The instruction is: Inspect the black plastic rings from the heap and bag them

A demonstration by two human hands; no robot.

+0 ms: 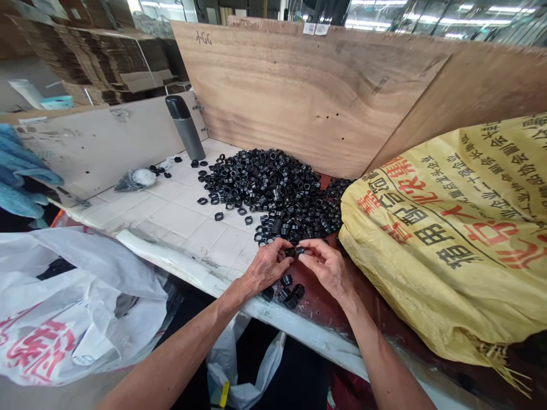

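Near the front edge of the table, my left hand (pixel 267 265) pinches a small black ring (pixel 290 251) between thumb and fingers. Close beside it, my right hand (pixel 328 266) grips another small black ring (pixel 300 250); whether the two pieces touch I cannot tell. Just behind both hands lies a big heap of black plastic rings (pixel 273 185), with several loose ones at its left side. Below my hands, a few black pieces (pixel 291 293) sit in a small group by the table's edge.
A bulging yellow sack (pixel 427 228) fills the right side. At the back stand a wooden board (pixel 299 91) and a grey bottle (pixel 187 130). A small plastic bag (pixel 135 180) lies on the table (pixel 171 219). White bags (pixel 77 307) hang at front left.
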